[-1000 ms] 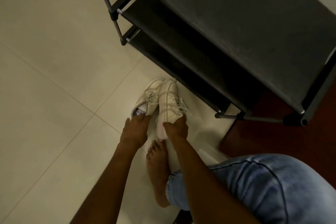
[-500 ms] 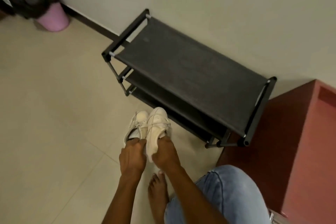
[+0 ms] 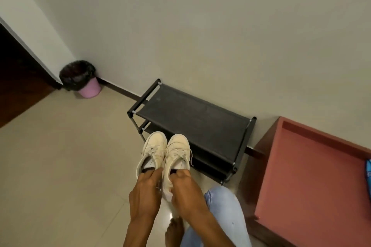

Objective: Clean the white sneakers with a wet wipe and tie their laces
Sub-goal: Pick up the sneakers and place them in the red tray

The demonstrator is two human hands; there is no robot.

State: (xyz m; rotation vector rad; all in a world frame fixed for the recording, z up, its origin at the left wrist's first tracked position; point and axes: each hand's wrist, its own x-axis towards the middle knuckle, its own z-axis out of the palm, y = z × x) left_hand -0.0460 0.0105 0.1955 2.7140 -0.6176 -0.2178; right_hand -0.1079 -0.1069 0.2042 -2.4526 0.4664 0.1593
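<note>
- Far left, a pink bin [image 3: 89, 89] lined with a black bag stands in the corner, well apart from the work.
- The left hand [image 3: 143, 190] grips the left sneaker [image 3: 153, 149] at its heel; the fingers are curled over the collar with their tips tucked into the opening.
- Just beside it and touching along the inner side, the right sneaker [image 3: 177, 151] hangs from the right hand [image 3: 185, 192], whose fingers hook into the opening the same way.
- Both sneakers are held off the floor [image 3: 60, 166] in front of the black shoe rack [image 3: 196, 124]. Their long axes run straight away from the person: heels at the fingers, toes toward the rack.
- They look cream rather than clean white, dull and grubby over the toes. The laces [image 3: 191, 156] are slack and untied, with one end dangling off the right sneaker's outer side.
- To the right stands a reddish cabinet [image 3: 313, 176], nearer the right hand than the left.
- At the far right edge a blue packet [image 3: 368, 172] lies on the cabinet; whether it holds wipes cannot be told.
- No wipe is in either hand, so cleaning looks not yet begun. One hand would probably have to let go of its sneaker first.
</note>
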